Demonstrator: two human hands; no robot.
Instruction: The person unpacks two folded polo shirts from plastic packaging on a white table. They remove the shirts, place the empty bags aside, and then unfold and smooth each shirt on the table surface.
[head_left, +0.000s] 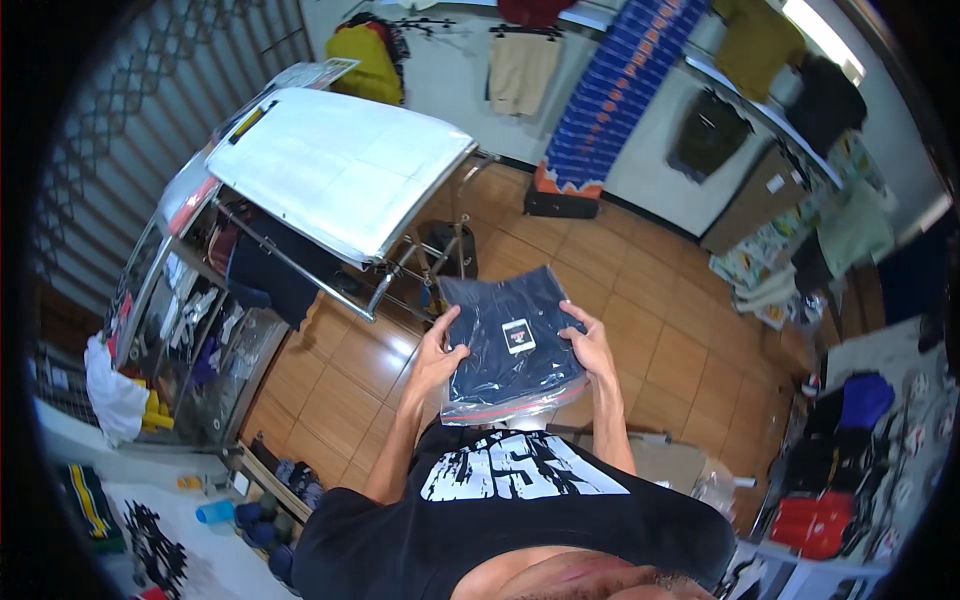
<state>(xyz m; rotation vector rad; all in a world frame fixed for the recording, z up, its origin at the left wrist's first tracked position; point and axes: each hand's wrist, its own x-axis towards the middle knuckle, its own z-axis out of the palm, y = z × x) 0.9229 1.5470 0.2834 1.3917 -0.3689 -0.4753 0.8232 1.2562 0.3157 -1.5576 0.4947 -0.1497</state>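
Note:
A clear plastic zip bag (487, 386) with a red seal line holds a folded dark navy garment (495, 307). A small white-edged tag (517, 336) bearing writing shows in the middle of it. My left hand (437, 351) grips the bag's left edge, thumb on top. On the opposite edge my right hand (590, 345) has hold, its thumb also on the upper face. The bag hangs between both hands in front of my chest, its sealed end towards me. My fingers beneath the bag are mostly hidden.
Ahead to the left stands a white-topped table (345, 165) on a metal tube frame. A glass display case (202, 352) is at the left. Tiled floor (637, 292) spreads ahead and right. Shelves of folded clothes (832, 457) stand at the right, and a blue banner (611, 90) leans by the wall.

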